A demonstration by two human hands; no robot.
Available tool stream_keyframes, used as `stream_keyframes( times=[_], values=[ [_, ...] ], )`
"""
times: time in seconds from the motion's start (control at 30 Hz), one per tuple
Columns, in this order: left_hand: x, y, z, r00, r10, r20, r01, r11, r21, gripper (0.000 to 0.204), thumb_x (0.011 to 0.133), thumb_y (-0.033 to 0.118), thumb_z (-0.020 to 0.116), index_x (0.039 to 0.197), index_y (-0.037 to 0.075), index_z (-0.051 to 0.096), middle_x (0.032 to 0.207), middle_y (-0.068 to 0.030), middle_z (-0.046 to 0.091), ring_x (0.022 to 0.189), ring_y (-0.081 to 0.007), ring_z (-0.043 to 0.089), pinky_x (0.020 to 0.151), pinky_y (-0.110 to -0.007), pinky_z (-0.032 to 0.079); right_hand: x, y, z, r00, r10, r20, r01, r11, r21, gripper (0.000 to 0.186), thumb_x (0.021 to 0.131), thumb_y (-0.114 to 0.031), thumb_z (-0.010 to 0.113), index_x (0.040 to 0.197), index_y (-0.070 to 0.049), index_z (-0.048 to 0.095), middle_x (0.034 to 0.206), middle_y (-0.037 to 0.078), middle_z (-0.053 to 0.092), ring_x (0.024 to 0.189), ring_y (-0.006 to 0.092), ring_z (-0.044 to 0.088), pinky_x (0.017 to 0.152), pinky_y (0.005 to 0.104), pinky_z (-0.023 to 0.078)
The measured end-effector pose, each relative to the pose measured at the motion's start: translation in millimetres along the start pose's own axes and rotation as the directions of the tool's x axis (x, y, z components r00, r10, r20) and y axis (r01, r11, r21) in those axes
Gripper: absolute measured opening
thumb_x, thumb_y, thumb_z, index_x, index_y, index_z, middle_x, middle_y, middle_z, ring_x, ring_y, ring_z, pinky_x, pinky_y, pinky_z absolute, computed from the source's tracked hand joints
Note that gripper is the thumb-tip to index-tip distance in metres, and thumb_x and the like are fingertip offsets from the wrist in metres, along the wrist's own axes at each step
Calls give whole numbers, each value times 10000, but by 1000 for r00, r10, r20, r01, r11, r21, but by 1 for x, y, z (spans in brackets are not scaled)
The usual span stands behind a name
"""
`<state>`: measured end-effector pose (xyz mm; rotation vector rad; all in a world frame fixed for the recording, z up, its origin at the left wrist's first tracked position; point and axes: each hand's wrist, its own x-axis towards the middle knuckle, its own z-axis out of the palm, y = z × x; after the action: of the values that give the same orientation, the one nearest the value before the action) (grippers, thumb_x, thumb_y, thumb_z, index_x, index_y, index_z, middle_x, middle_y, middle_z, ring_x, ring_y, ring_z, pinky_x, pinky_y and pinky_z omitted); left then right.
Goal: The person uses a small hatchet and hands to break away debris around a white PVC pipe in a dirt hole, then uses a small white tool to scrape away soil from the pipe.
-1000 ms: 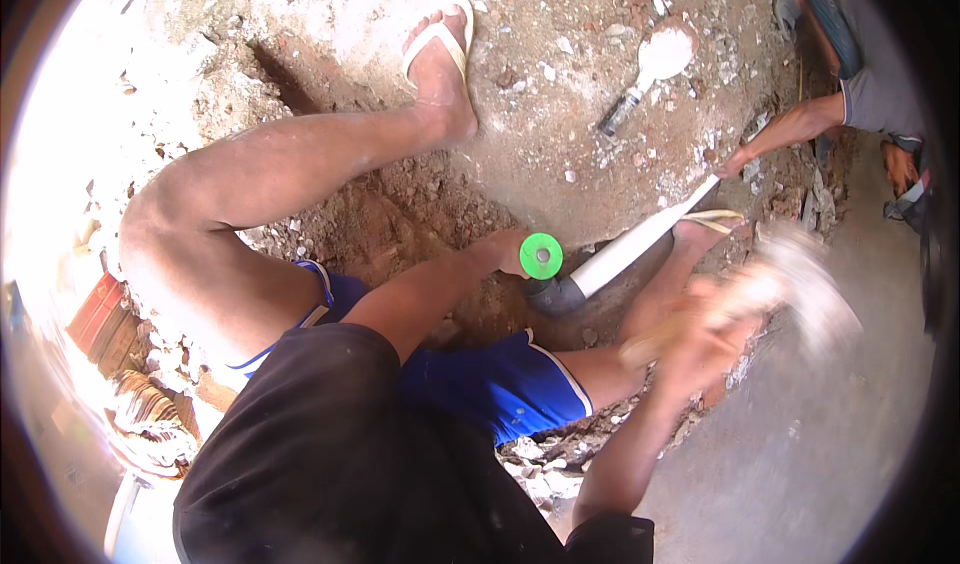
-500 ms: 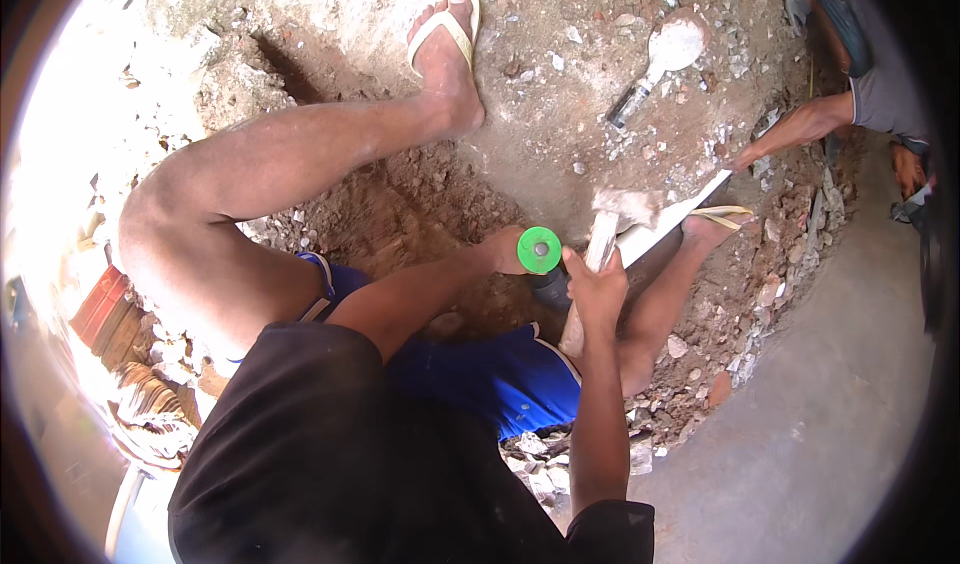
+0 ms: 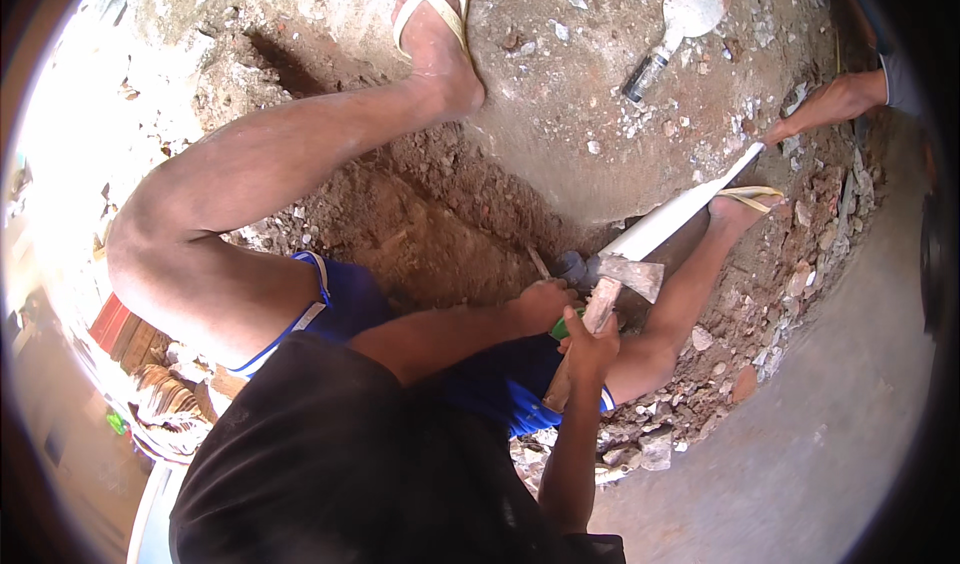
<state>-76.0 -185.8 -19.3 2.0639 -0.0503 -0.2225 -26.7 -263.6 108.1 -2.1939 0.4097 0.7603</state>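
Note:
My left hand (image 3: 543, 306) is closed on a chisel with a green guard (image 3: 564, 326), partly hidden by my right hand; its rod points up into the dug trench (image 3: 440, 204). My right hand (image 3: 588, 342) grips the wooden handle of a hammer (image 3: 630, 272), whose wide metal head lies over the near end of a white pipe (image 3: 668, 214). A grey-blue fitting (image 3: 570, 269) shows beside that end. A co-worker's hand (image 3: 773, 134) holds the pipe's far end at the right. My legs are spread either side of the trench, with sandals on both feet.
A white-caked trowel (image 3: 690, 9) with a dark handle lies on the rough ground at the top. Broken rubble (image 3: 655, 449) borders a smooth grey floor (image 3: 810, 394) at right. Red bricks or boards (image 3: 115, 319) and striped cloth (image 3: 165, 404) lie at left.
My left hand has lowered and tilted the chisel, so its green top now faces me, half hidden. The hammer has come down from a blurred swing at the right to beside my left hand.

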Motion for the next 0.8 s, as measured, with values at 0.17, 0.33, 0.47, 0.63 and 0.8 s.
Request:
stream_keyframes(
  times=[0.17,0.33,0.47,0.63,0.8],
  values=[
    [-2,-18,-11,983,51,176,-72,990,119,154,800,234,658,919,138,681,973,-49,662,973,-237,649,820,-375,551,0,-19,-19,989,-133,-58,138,986,90,408,808,-128,825,1097,24,581,733,55,623,478,88,519,416,236,436],
    [-30,33,-47,975,211,66,-221,933,285,160,779,213,649,916,136,679,948,-25,639,990,-226,631,803,-361,559,-15,-33,-27,991,-132,-15,133,980,151,423,824,-119,815,1144,24,578,869,77,669,524,77,531,443,226,446],
    [-22,35,-50,983,158,-97,-144,980,136,185,770,201,652,941,133,669,945,-21,628,1004,-225,620,780,-352,568,-22,-22,-29,995,-102,-2,101,976,194,455,847,-131,792,1191,28,539,992,106,693,562,88,564,463,230,475],
    [-9,25,-27,977,148,-150,-149,989,8,215,759,195,663,964,131,657,958,-23,637,990,-238,630,786,-355,571,-28,-21,-39,995,-87,-45,93,983,159,448,856,-161,786,1165,29,521,978,112,697,552,98,572,469,233,498],
    [2,14,-12,996,84,-26,-83,996,43,238,752,202,678,982,139,660,978,-51,653,970,-263,649,788,-370,568,-21,-20,-48,990,-102,-94,113,987,118,448,861,-180,787,1152,33,521,806,91,637,495,111,540,444,237,466]
  ],
)
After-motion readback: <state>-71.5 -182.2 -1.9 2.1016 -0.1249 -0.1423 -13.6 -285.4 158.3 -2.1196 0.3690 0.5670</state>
